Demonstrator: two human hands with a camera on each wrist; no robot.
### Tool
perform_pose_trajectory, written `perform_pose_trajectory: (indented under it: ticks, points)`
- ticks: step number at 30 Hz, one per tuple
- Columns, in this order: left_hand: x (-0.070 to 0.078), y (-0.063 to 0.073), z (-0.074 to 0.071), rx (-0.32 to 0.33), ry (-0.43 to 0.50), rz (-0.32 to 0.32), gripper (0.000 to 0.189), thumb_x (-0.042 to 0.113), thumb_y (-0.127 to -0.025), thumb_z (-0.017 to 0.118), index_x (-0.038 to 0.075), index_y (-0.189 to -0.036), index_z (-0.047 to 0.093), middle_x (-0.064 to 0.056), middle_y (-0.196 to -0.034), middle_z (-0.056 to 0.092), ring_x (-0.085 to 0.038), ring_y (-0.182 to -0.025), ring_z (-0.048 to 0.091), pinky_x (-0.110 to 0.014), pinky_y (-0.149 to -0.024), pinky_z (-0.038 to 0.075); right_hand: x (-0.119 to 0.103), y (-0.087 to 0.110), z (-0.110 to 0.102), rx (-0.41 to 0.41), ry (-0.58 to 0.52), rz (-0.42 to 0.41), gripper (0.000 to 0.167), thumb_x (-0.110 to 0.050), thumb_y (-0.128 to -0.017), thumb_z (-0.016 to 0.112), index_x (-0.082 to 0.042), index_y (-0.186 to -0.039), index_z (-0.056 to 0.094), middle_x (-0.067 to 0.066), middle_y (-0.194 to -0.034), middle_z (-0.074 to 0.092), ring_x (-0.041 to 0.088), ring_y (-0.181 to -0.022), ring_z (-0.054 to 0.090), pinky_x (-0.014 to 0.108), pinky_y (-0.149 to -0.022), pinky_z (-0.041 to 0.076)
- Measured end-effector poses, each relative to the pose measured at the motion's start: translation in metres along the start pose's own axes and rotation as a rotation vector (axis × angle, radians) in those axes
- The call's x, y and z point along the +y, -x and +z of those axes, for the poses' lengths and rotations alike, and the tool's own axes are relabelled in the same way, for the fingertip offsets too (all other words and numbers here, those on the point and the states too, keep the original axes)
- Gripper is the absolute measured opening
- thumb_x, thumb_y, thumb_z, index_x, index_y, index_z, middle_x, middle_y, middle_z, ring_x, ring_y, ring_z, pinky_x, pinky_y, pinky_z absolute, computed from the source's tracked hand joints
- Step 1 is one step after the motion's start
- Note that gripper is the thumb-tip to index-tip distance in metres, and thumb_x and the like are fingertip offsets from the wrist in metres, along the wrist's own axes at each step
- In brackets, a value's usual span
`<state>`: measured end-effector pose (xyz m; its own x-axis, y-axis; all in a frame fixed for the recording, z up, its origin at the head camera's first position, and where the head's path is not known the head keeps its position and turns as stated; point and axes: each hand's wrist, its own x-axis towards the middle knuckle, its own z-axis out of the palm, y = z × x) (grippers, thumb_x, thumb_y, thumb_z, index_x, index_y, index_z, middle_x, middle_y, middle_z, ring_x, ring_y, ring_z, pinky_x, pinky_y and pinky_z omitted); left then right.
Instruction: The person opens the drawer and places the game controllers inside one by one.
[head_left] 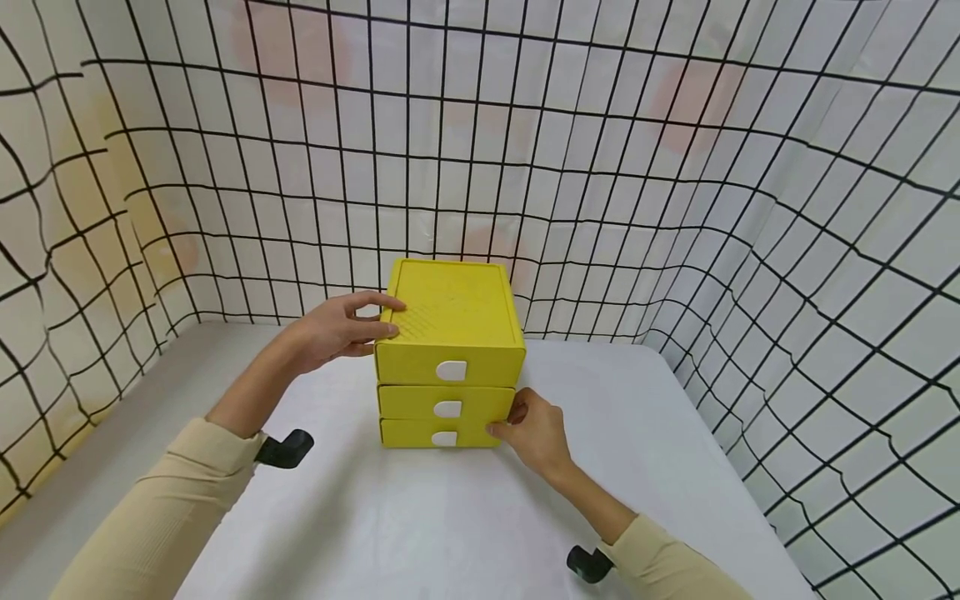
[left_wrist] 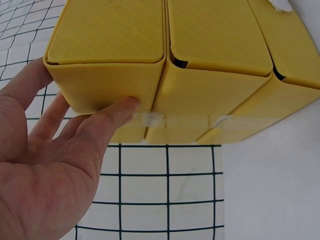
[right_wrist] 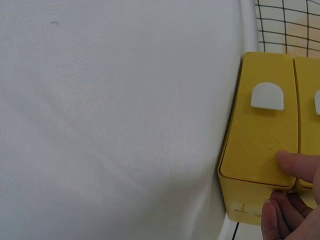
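A yellow three-drawer box (head_left: 457, 304) with white tab handles stands upright, its drawers pushed in. At its upper left edge is my left hand (head_left: 341, 332), with fingertips on the top panel. In the left wrist view, one fingertip of the left hand (left_wrist: 65, 165) presses against the yellow side wall (left_wrist: 110, 82), where clear tape crosses the stacked units. My right hand (head_left: 536, 433) pinches the lower right front corner. The right wrist view shows that hand's thumb (right_wrist: 297, 165) on the front of the bottom drawer (right_wrist: 260, 142), with its other fingers curled by the side wall.
The box stands on a white cloth-covered table (head_left: 420, 525). Black wire grid panels (head_left: 570, 150) with white sheeting behind enclose the back and both sides, close behind the box. A black wrist mount (head_left: 285, 450) shows at the left cuff, another black mount (head_left: 590, 564) at the right.
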<state>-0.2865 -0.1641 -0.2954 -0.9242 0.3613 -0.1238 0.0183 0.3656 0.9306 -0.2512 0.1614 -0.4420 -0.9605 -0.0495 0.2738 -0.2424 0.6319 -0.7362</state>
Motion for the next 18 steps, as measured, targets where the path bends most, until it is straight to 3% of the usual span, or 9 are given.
perform_pose_trajectory:
  ticks: [3, 8, 10, 13, 18]
  points:
    - [-0.001, -0.001, 0.0, 0.003, -0.003, 0.002, 0.054, 0.032, -0.095, 0.073, 0.019, -0.143, 0.054, -0.007, -0.117, 0.06, -0.019, -0.095, 0.054, -0.028, -0.089, 0.053, 0.0, 0.0, 0.0, -0.001, 0.008, -0.001, 0.032, -0.017, -0.073, 0.089, -0.007, -0.091, 0.065, 0.0, -0.074, 0.069, 0.012, -0.071, 0.063, 0.028, -0.063, 0.054]
    - [-0.005, 0.0, 0.002, 0.019, -0.008, 0.011, 0.057, 0.035, -0.095, 0.073, 0.024, -0.146, 0.052, -0.009, -0.147, 0.052, -0.027, -0.125, 0.057, -0.043, -0.109, 0.05, 0.0, 0.001, -0.003, -0.036, 0.051, -0.011, 0.032, -0.019, -0.076, 0.088, -0.008, -0.094, 0.064, -0.001, -0.076, 0.068, 0.012, -0.073, 0.062, 0.029, -0.065, 0.054]
    - [-0.007, 0.002, 0.003, 0.04, 0.0, 0.011, 0.064, 0.036, -0.094, 0.074, 0.025, -0.151, 0.048, -0.01, -0.155, 0.046, -0.03, -0.135, 0.054, -0.047, -0.11, 0.048, 0.0, 0.003, -0.006, -0.072, 0.081, -0.006, 0.031, -0.02, -0.079, 0.086, -0.007, -0.097, 0.064, 0.0, -0.077, 0.068, 0.012, -0.073, 0.062, 0.029, -0.064, 0.054]
    - [-0.009, 0.007, 0.005, 0.085, 0.015, -0.012, 0.078, 0.04, -0.091, 0.076, 0.026, -0.157, 0.038, -0.014, -0.153, 0.05, -0.032, -0.132, 0.058, -0.046, -0.107, 0.052, 0.0, 0.005, -0.013, -0.118, 0.134, -0.003, 0.033, -0.02, -0.081, 0.084, -0.006, -0.104, 0.065, 0.001, -0.081, 0.069, 0.014, -0.076, 0.063, 0.031, -0.067, 0.054]
    - [-0.014, 0.018, 0.001, 0.157, -0.027, -0.074, 0.086, 0.05, -0.091, 0.072, 0.024, -0.16, 0.029, -0.021, -0.134, 0.064, -0.029, -0.109, 0.072, -0.041, -0.093, 0.06, 0.005, 0.008, -0.032, -0.139, 0.229, -0.01, 0.04, -0.018, -0.082, 0.082, -0.004, -0.116, 0.065, 0.005, -0.088, 0.07, 0.019, -0.083, 0.06, 0.035, -0.073, 0.053]
